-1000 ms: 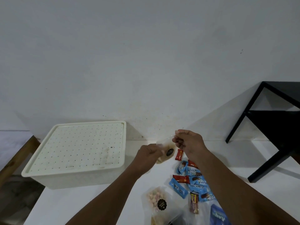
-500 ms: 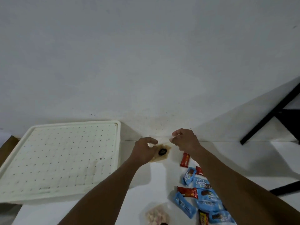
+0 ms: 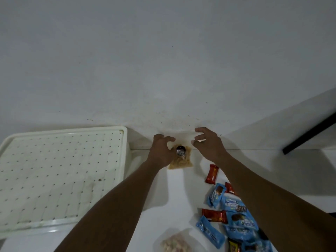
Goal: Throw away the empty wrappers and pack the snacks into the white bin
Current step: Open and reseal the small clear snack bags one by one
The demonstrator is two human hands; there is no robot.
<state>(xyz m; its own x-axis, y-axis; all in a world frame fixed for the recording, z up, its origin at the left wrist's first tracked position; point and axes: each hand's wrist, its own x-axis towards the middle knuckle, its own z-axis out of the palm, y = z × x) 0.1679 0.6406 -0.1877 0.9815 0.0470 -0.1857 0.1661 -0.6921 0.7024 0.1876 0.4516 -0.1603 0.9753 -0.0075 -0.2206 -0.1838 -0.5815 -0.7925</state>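
Note:
A clear snack bag [image 3: 181,161] with tan contents and a black round sticker stands at the back of the white table [image 3: 181,193], leaning on the wall. My left hand [image 3: 161,151] covers the bag's left edge, curled around it. My right hand [image 3: 209,144] hovers just right of the bag's clear top with fingers spread and nothing in it. The white bin [image 3: 63,170] sits at the left with its perforated lid on. Red wrapped bars [image 3: 211,174] and blue snack packets [image 3: 234,211] lie in a heap under my right forearm.
Another clear bag of pale sweets [image 3: 176,242] lies at the table's near edge. The white wall [image 3: 163,70] rises right behind the table. A black frame leg [image 3: 309,135] slants in from the right.
The view has swung left and down. The snack bag went from held up between both hands to resting at the wall. My right hand let go and spread its fingers.

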